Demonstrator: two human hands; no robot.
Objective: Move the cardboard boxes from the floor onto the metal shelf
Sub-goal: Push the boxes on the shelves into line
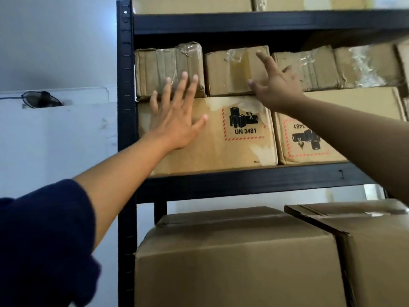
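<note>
The black metal shelf (pixel 254 180) fills the view. On its middle level a box labelled UN 3481 (pixel 232 149) lies at the left, with a small taped cardboard box (pixel 163 65) and a second small box (pixel 230 74) stacked on top. My left hand (pixel 177 120) is open, fingers spread, flat against the front of the UN 3481 box and the lower edge of the taped box. My right hand (pixel 276 85) is open, fingers spread, at the right front corner of the second small box. Neither hand grips anything.
More small taped boxes (pixel 367 67) line the middle level to the right above another labelled box (pixel 309 142). Two large boxes (pixel 232 262) sit on the level below. Boxes also stand on the top level (pixel 192 4). A white wall (pixel 57 140) is on the left.
</note>
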